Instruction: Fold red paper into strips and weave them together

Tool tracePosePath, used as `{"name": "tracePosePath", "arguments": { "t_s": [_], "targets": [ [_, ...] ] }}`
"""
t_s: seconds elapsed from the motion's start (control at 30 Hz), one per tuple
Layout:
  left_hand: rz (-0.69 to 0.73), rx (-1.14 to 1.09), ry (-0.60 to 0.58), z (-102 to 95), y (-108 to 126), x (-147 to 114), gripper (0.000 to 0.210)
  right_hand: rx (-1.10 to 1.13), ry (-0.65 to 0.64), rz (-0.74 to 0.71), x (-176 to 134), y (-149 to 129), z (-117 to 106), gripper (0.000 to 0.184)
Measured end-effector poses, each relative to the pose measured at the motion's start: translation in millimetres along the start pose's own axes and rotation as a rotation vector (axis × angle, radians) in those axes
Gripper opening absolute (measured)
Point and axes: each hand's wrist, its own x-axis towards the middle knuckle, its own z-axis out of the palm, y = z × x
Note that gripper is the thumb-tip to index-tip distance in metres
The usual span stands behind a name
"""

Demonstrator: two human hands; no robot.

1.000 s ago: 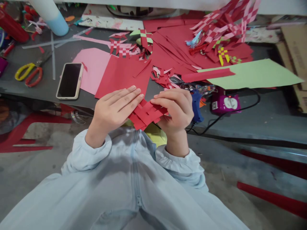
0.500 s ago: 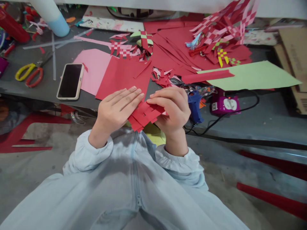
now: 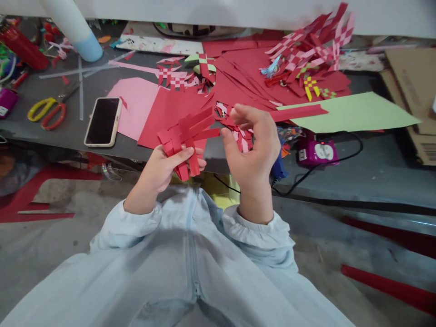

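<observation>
My left hand point(image 3: 160, 170) grips a piece woven from red paper strips point(image 3: 179, 136), its thumb pressed on top and its fingers underneath. Loose strip ends fan out from the piece to the right and downward. To the right of those ends, my right hand point(image 3: 255, 145) is raised with thumb and fingers apart and nothing between them. Beneath the woven piece lies a flat red paper sheet point(image 3: 153, 116), overlapping a pink sheet point(image 3: 136, 97). Small red and pink scraps point(image 3: 242, 138) lie just behind my right hand.
A phone point(image 3: 103, 121) and scissors point(image 3: 54, 109) lie at left. A pale bottle point(image 3: 76, 34) stands behind them. Woven paper pieces point(image 3: 303, 54) pile up at back right, near a green sheet point(image 3: 361, 111). A blue glue gun point(image 3: 279, 165) and purple power socket point(image 3: 316, 152) with a black cable sit right.
My right hand has let go of the red woven piece and moved right, opening. My left hand has turned over and now holds the piece, its strip ends spread out.
</observation>
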Motion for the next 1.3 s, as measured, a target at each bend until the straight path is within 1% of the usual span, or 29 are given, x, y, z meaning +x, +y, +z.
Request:
{"name": "tracePosePath", "arguments": {
  "t_s": [0.1,0.13,0.27,0.33,0.4,0.53,0.6,0.7,0.77,0.83,0.93,1.0,1.03,1.13,1.2,1.27,1.3],
  "targets": [
    [-0.086,-0.034,-0.061,-3.6,1.9,-1.0,0.033,0.063,0.003,0.073,-3.8,-3.5,1.9,0.015],
    [-0.104,-0.042,-0.072,-4.4,2.1,-1.3,0.033,0.074,-0.015,0.092,-5.4,-5.0,2.3,0.017],
    [-0.13,-0.056,-0.079,-5.3,2.1,-1.3,0.033,0.171,-0.172,0.177,-13.9,-10.3,5.3,0.043],
    [-0.124,-0.057,-0.09,-4.9,1.7,-0.7,0.034,0.275,-0.228,0.233,-18.5,-11.9,8.6,0.047],
    [-0.11,-0.059,-0.115,-4.6,0.9,-0.2,0.035,0.381,-0.258,0.292,-22.1,-13.3,12.7,0.048],
    [-0.073,-0.019,-0.15,-4.5,-2.1,0.6,0.035,0.504,-0.313,0.413,-24.6,-17.0,20.6,0.052],
    [-0.022,0.042,-0.126,-4.8,-4.7,1.4,0.037,0.563,-0.338,0.47,-24.1,-19.4,23.3,0.046],
    [0.036,0.106,-0.071,-5.8,-9.8,3.8,0.035,0.622,-0.339,0.517,-22.0,-23.7,26.5,0.027],
    [0.023,0.101,-0.058,-6.7,-12.7,5.9,0.033,0.631,-0.339,0.555,-19.5,-26.8,28.9,0.024],
    [0.002,0.085,-0.053,-7.8,-13.9,8.2,0.035,0.619,-0.327,0.583,-15.8,-29.0,32.2,0.027],
    [0.018,0.129,-0.064,-12.1,-12.1,12.0,0.036,0.541,-0.255,0.533,-8.1,-26.1,38.7,0.03],
    [0.065,0.17,-0.053,-17.8,-9.1,14.4,0.036,0.471,-0.176,0.471,-2.3,-18.6,42.9,0.026],
    [0.088,0.179,-0.034,-21.5,-7.3,15.4,0.037,0.433,-0.129,0.437,0.6,-13.6,44.5,0.024],
    [0.12,0.187,0.035,-33.7,-2.0,17.1,0.045,0.271,-0.09,0.317,9.7,2.2,46.9,0.018],
    [0.125,0.199,0.066,-40.7,1.0,17.3,0.045,0.091,-0.099,0.233,15.9,9.6,47.7,0.019],
    [0.149,0.204,0.097,-46.4,3.3,17.2,0.041,-0.128,-0.185,0.155,20.9,12.2,50.2,0.018],
    [0.168,0.208,0.114,-49.0,4.1,17.1,0.038,-0.233,-0.251,0.117,22.5,11.7,52.6,0.018]
  ]
}}
